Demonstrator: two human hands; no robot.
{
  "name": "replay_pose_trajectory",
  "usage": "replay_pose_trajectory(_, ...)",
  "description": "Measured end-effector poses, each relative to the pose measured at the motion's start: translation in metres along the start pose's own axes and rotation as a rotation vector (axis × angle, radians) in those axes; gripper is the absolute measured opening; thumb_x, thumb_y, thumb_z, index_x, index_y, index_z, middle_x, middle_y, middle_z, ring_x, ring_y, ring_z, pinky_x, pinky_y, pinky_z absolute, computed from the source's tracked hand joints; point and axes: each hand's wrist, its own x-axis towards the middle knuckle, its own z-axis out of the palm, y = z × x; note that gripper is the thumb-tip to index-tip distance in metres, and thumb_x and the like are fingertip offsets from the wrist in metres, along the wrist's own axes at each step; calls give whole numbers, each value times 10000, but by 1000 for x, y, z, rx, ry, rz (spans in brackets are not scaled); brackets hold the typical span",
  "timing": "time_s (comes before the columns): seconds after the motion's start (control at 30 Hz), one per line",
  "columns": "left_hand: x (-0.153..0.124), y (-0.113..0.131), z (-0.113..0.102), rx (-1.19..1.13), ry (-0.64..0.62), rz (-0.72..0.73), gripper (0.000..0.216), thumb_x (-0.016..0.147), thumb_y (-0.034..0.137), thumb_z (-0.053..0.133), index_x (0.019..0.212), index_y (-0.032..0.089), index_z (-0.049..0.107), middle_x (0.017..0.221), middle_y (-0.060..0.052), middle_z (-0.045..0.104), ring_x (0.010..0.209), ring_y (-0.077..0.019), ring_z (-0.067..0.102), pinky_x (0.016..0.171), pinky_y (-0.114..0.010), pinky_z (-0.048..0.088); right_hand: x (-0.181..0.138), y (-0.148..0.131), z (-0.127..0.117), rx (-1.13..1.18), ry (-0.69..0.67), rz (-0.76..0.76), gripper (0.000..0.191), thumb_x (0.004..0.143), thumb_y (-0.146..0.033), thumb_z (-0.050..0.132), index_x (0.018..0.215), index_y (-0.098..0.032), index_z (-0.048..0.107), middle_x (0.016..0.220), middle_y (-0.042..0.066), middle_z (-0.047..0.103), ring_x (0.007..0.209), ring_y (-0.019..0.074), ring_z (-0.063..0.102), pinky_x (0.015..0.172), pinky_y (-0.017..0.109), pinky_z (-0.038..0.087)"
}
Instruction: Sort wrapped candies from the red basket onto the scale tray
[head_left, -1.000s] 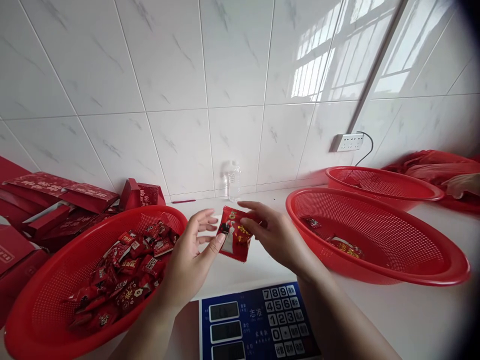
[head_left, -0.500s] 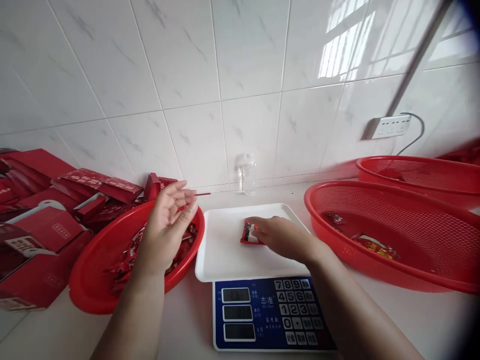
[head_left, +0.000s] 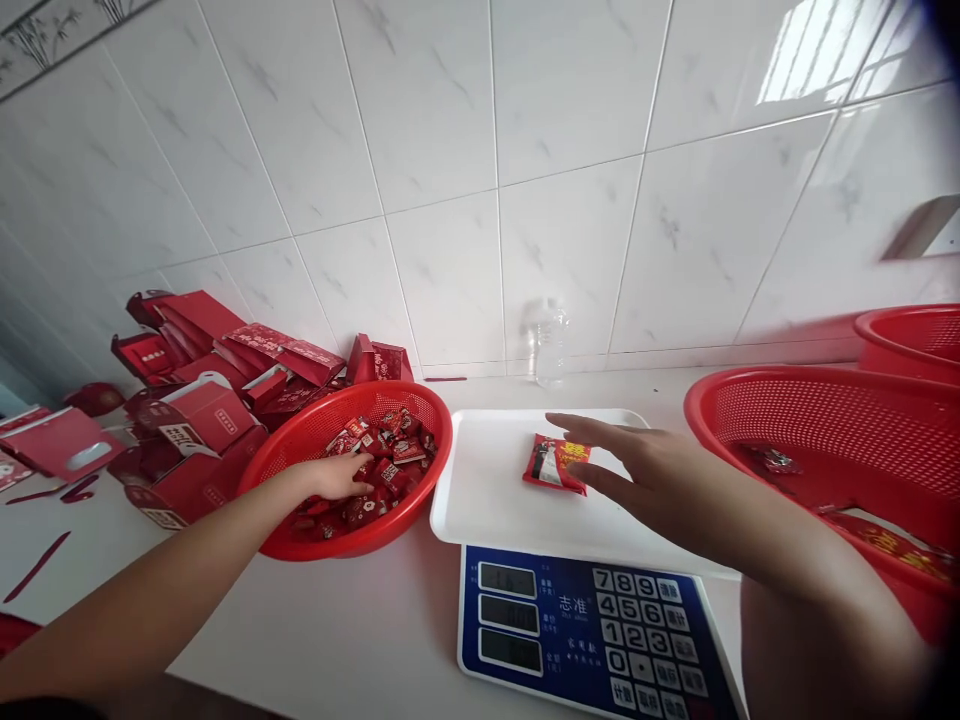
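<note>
My left hand [head_left: 341, 476] reaches into a red plastic basket [head_left: 259, 500], touching small wrapped candies [head_left: 390, 480] in red packaging. Its thumb and a finger are apart, with nothing seen between them; the other fingers are partly hidden. On the white tray [head_left: 480, 500] of a blue digital scale [head_left: 555, 640] lies a red and yellow packet [head_left: 551, 463] with a pale patch. Over the packet's right side is my right hand [head_left: 630, 465], its fingers stretched out and apart, holding nothing. Whether a fingertip touches the packet, I cannot tell.
Red cardboard boxes [head_left: 202, 410] are heaped at the left. A clear plastic bottle [head_left: 551, 345] stands by the tiled wall. Another red basket [head_left: 720, 400] on the right holds a few packets, with one more basket [head_left: 900, 330] behind it.
My left hand has dropped from above the left basket down among the candies. My right hand has let go of the packet and opened over it. The view has turned left.
</note>
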Motion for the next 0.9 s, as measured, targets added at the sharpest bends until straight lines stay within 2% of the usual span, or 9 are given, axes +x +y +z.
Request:
replay_pose_trajectory(0.13,14,-11,6,81,16,-57,414,938,342,626,1316,187,559,1362,-117,566,1163,-282,600,952,-515,518,1,4,3,-27,9,-17,503,973,-423,412,1449,-295,512,1302,91,683,1141,347,665,808,504,599)
replay_pose_trajectory(0.3,28,-11,17,133,24,-116,417,936,349,627,1314,185,559,1357,-118,568,1157,-282,603,947,-515,519,2,4,3,-36,18,-36,487,977,-414,424,1442,-305,519,1302,83,684,1129,340,674,804,495,606)
replay_pose_trajectory(0.63,24,-12,19,125,-44,-72,353,941,332,624,1257,176,592,1272,-104,617,1069,-248,641,890,-464,553,1,0,2,-40,37,-51,477,950,-364,500,1420,-300,554,1248,95,713,1082,349,698,742,471,626)
replay_pose_trajectory(0.9,27,-18,23,10,8,-44,351,941,330,624,1256,180,593,1283,-105,612,1084,-251,635,901,-470,547,1,0,3,-25,18,-26,487,965,-405,475,1443,-323,519,1299,73,686,1126,341,679,796,492,617)
